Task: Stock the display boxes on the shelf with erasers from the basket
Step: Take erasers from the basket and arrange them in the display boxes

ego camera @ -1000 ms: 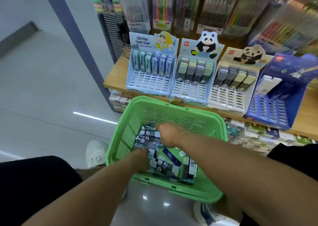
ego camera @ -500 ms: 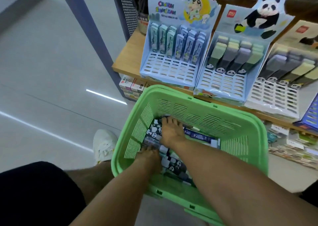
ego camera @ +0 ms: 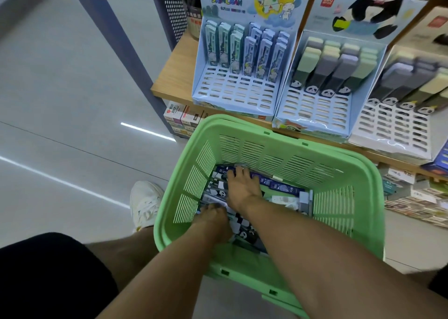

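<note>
A white shoe (ego camera: 145, 203) stands on the floor left of the green basket (ego camera: 339, 209). Inside the basket, the left hand (ego camera: 213, 218) is buried among the packaged erasers (ego camera: 244, 233); its grip cannot be made out. Just right of it, the right hand (ego camera: 242, 187) lies on the pile with fingers spread and nearly flat, holding nothing visible. Above, on the wooden shelf (ego camera: 174, 76), sit the half-filled Crayon Shinchan display box (ego camera: 242, 95) and two panda boxes (ego camera: 315, 110).
</note>
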